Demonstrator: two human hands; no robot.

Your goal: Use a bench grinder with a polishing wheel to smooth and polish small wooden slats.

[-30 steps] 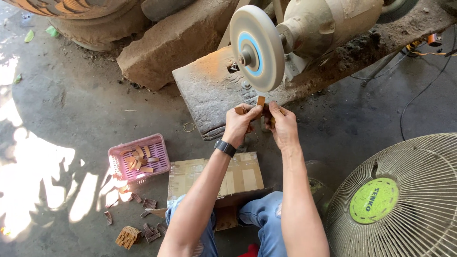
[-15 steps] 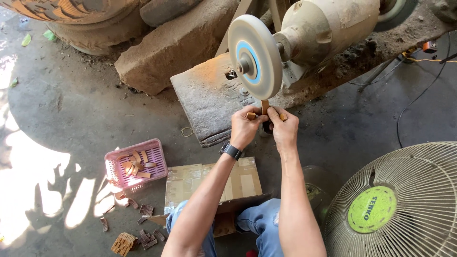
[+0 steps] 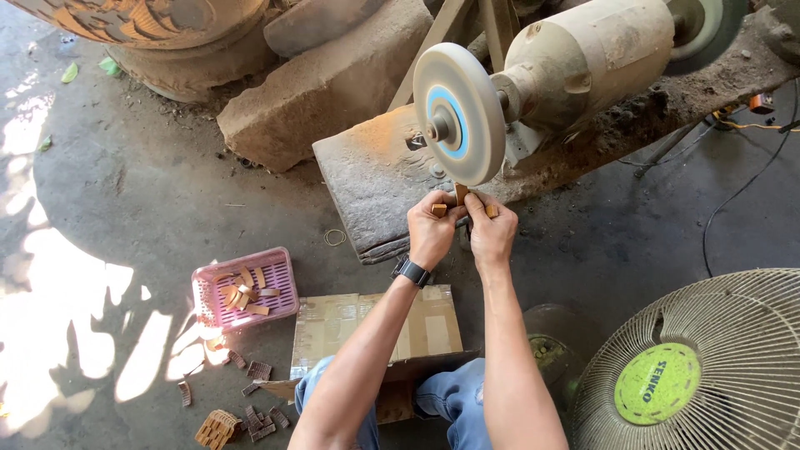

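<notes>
My left hand (image 3: 431, 231) and my right hand (image 3: 492, 232) are side by side, both closed on a small brown wooden piece (image 3: 461, 195). The piece stands up between my fingers and its top touches the lower rim of a round white buffing wheel (image 3: 458, 113) with a blue centre ring. The wheel sits on the shaft of a dusty beige bench motor (image 3: 588, 55). A black watch (image 3: 412, 271) is on my left wrist.
A pink basket (image 3: 280, 289) with small wooden pieces sits on the floor at my left, more pieces (image 3: 242, 411) scattered near it. A cardboard box (image 3: 375, 328) lies by my knees. A fan (image 3: 700, 367) stands at lower right. A stone slab (image 3: 375, 183) lies under the wheel.
My hands and the wooden piece have stayed at the wheel's lower rim, with only a slight shift. The view has drifted a little.
</notes>
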